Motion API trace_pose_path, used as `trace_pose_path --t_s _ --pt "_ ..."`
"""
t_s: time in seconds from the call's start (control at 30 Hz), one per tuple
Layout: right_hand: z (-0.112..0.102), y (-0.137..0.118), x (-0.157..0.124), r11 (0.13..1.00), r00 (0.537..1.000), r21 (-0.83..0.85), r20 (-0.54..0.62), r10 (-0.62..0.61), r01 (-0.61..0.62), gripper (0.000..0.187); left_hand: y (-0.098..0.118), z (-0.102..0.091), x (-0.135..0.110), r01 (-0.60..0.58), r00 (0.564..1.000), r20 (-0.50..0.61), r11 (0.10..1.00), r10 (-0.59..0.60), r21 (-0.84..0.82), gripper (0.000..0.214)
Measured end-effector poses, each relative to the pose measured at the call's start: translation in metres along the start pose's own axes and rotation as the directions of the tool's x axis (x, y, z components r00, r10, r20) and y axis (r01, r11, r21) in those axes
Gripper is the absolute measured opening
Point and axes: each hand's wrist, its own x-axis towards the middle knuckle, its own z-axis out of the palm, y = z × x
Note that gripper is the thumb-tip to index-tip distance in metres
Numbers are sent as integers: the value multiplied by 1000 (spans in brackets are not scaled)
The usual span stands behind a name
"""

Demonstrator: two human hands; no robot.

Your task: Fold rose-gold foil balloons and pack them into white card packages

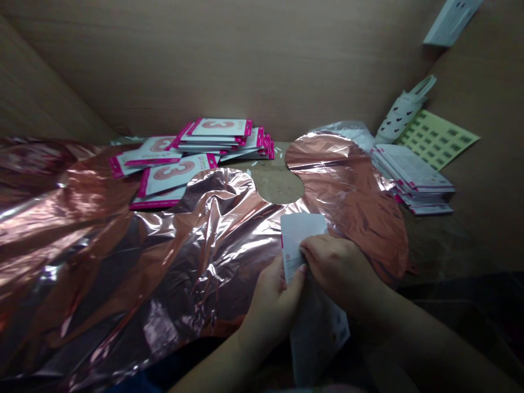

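Observation:
A white printed balloon packet (pixel 303 224) is held upright in front of me, over the near edge of a large rose-gold foil balloon (pixel 229 245). My left hand (pixel 274 297) grips the packet's left side, its thumb lying across the printed face. With fingers pinched together, my right hand (pixel 335 265) presses on the packet's right side. Whether a small piece is between those fingertips is hidden. The packet's lower part, with a small printed code, hangs below both hands.
Pink-edged packets (pixel 221 131) showing a figure 3 lie piled at the back. To the right are another packet stack (pixel 417 174), a yellow sticker sheet (pixel 440 139) and a white heart-patterned pouch (pixel 403 114). A white power socket (pixel 452 22) is at upper right.

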Motion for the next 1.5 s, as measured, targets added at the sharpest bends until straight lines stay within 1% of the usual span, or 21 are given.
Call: trace_pose_path --t_s 0.13,0.2,0.3,0.33,0.37,0.4,0.47,0.5,0.53,0.63,0.73,0.77,0.87,0.93,1.0,1.07,1.17,1.23,1.3,1.37,1.5 --pt "-2 -8 7 986 992 -122 60 -109 116 11 3 1 0 -7 1000 20 1000 7 -13 17" --pt "-8 1 10 985 993 -128 -10 -119 117 12 3 0 2 28 999 36 997 -25 -74 19" --pt "-32 38 -4 996 978 -39 -200 67 -76 13 1 -6 6 103 995 34 978 -98 -184 26" --pt "-41 53 -13 991 973 22 -187 134 -133 13 0 -9 7 124 992 34 968 -120 -220 28" --pt "-49 67 -25 985 982 88 -105 159 -150 13 0 -12 9 138 990 32 958 -135 -250 29" --pt "-55 79 -37 980 990 150 74 117 -127 12 1 -14 9 143 990 32 952 -140 -269 30" --pt "-62 89 -59 955 924 280 383 -16 -99 13 4 -16 10 109 994 3 958 -112 -265 30" --pt "-63 87 -65 931 889 352 451 -77 -98 18 8 -14 9 67 997 -31 968 -77 -242 30" --pt "-64 80 -69 898 891 431 439 -119 -92 28 13 -10 8 7 997 -69 979 -21 -202 30" --pt "-70 42 -58 800 979 598 137 -150 39 63 33 5 3 -280 959 -41 960 281 7 31" --pt "-78 10 -30 871 970 456 -227 -83 181 47 56 7 0 -552 829 187 825 527 122 47" --pt "-78 7 -19 907 944 364 -317 -93 212 43 61 2 1 -595 802 162 792 575 134 55" --pt "-57 20 9 914 862 154 -419 -285 376 41 60 -30 6 -593 750 -190 771 633 230 78" --pt "-27 37 21 854 806 101 -404 -433 510 36 44 -55 8 -545 734 -265 775 625 319 69" --pt "10 50 21 808 759 54 -385 -525 587 34 18 -76 5 -498 800 -108 755 590 427 39" --pt "44 57 10 790 748 11 -331 -575 613 36 -9 -90 -2 -513 836 138 668 530 539 27" --pt "75 61 -17 782 767 -9 -194 -612 623 37 -40 -97 -12 -634 771 485 420 414 649 36" --pt "82 64 -31 788 782 1 -117 -612 616 36 -50 -96 -18 -701 703 603 226 376 676 38" --pt "82 69 -38 804 805 42 -53 -591 593 36 -54 -92 -22 -710 667 636 74 388 700 36" --pt "78 74 -37 811 819 128 -20 -573 570 33 -55 -86 -24 -685 657 617 0 432 729 32" --pt "70 73 -26 808 879 354 -105 -465 470 16 -56 -70 -21 -585 666 469 17 580 811 20"
